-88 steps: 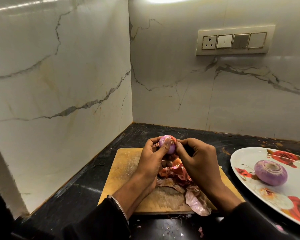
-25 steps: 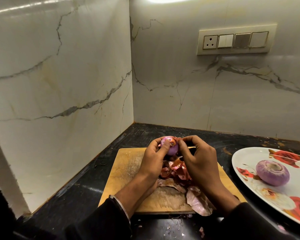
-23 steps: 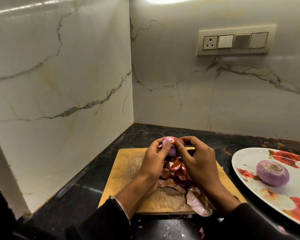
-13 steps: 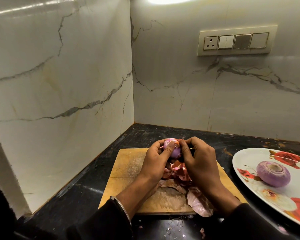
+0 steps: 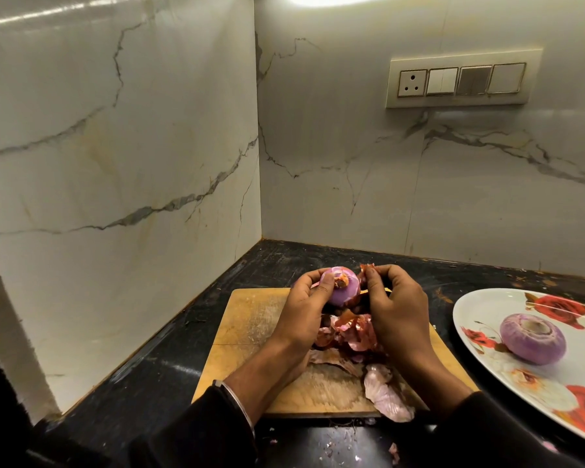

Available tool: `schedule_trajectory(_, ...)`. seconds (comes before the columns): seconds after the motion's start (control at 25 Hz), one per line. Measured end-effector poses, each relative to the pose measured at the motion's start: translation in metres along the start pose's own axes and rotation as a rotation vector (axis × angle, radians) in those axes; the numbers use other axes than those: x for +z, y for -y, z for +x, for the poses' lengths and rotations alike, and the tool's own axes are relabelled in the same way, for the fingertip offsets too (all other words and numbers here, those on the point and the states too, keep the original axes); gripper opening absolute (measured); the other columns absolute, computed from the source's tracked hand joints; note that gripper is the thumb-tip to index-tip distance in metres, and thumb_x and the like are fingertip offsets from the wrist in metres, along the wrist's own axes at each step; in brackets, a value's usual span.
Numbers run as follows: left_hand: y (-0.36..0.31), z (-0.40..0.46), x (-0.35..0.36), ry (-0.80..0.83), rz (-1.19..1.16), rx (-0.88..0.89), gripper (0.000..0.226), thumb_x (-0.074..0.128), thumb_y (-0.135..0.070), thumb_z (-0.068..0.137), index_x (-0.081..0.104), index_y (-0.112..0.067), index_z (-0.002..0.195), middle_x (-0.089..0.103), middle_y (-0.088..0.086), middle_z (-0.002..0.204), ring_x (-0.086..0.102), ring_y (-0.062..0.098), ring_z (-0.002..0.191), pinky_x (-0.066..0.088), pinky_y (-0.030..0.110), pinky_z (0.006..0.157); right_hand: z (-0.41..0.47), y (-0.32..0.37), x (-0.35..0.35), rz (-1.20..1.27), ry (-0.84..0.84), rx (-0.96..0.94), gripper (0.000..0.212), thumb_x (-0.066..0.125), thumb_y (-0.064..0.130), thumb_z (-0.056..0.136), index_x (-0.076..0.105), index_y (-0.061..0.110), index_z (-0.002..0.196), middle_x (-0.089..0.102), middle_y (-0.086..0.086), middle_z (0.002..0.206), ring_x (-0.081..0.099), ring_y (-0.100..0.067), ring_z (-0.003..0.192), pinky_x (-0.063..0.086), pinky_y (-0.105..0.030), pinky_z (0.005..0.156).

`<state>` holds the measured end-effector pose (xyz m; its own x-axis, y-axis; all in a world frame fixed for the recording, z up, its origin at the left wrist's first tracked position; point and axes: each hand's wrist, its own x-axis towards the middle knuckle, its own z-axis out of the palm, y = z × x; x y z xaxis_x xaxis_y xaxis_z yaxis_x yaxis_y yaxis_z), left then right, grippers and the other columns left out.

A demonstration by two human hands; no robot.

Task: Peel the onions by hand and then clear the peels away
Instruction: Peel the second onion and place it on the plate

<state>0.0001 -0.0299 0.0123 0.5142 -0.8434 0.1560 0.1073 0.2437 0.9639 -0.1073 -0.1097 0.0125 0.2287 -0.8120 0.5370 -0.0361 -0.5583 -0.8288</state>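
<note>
My left hand (image 5: pixel 303 310) grips a small purple onion (image 5: pixel 345 290) above the wooden cutting board (image 5: pixel 250 319), thumb pressed near its brown root end. My right hand (image 5: pixel 395 312) pinches a strip of reddish skin (image 5: pixel 365 270) just right of the onion, pulled off its side. A heap of red-brown peels (image 5: pixel 348 336) lies on the board under both hands, and a pale pink peel (image 5: pixel 385 396) hangs at the board's front edge. A peeled onion (image 5: pixel 532 337) sits on the floral plate (image 5: pixel 480 305) at the right.
The black countertop (image 5: pixel 169 363) fills a corner between two marble walls. A switch and socket panel (image 5: pixel 463 81) is on the back wall. Small peel scraps (image 5: pixel 392 452) lie on the counter in front of the board.
The onion has turned in my left hand, showing more bare purple surface. My right hand has drawn a strip of skin away to the right.
</note>
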Motion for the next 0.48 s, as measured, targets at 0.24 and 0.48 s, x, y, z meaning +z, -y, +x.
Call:
schedule_trajectory(0.24,-0.0013,0.0014,-0.0026,-0.047,0.015,-0.012,0.025,0.049,-0.032,0.103,0.063,-0.018,0.118,0.069,0.009,0.117,0.067,0.023,0.11,0.054,0.044,0.098,-0.0002,0.0021,-0.0008,0.016,0.049,0.019,0.013,0.057,0.016,0.098,0.069,0.018,0.103,0.072,0.003,0.087,0.071,-0.01,0.067,0.062,-0.036,0.066)
schedule_trajectory(0.48,-0.0035,-0.0008,-0.0021,-0.042,0.017,0.002,0.026,0.048,-0.029,0.104,0.061,-0.015,0.121,0.068,0.01,0.117,0.067,0.023,0.108,0.056,0.041,0.096,-0.0031,0.0048,0.0011,0.044,0.11,-0.056,0.02,0.059,0.027,0.097,0.07,0.017,0.11,0.072,0.003,0.095,0.072,-0.014,0.082,0.061,-0.03,0.065)
